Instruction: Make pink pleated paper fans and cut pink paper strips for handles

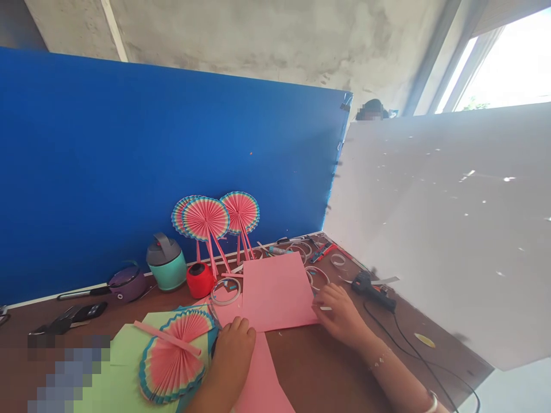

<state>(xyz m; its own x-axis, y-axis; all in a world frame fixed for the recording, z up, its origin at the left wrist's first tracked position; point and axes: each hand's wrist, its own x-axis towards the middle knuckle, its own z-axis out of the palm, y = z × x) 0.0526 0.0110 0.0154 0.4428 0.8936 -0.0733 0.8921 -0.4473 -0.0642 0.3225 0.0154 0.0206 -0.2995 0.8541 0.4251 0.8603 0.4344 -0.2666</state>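
A pink sheet of paper (278, 292) lies in front of me, tilted slightly. My right hand (338, 315) is closed at its lower right edge, thumb and fingers on the paper; a small white piece shows by the fingers. My left hand (235, 347) has its fingers curled at the sheet's lower left corner. A dark, partly metallic object shows beside it, mostly hidden, and what that hand grips is covered. Under it runs more pink paper (262, 378). To its left, a pleated pink paper fan (172, 367) with a blue edge lies under a pink strip (167, 337).
Finished-looking round fans (205, 219) stand against the blue panel (129, 160). Nearby are a teal pot (167, 272), red container (200, 281), purple pot (127, 284), tape rolls (226, 291) and green paper (124, 367). A glue gun (374, 289) with its cable lies right.
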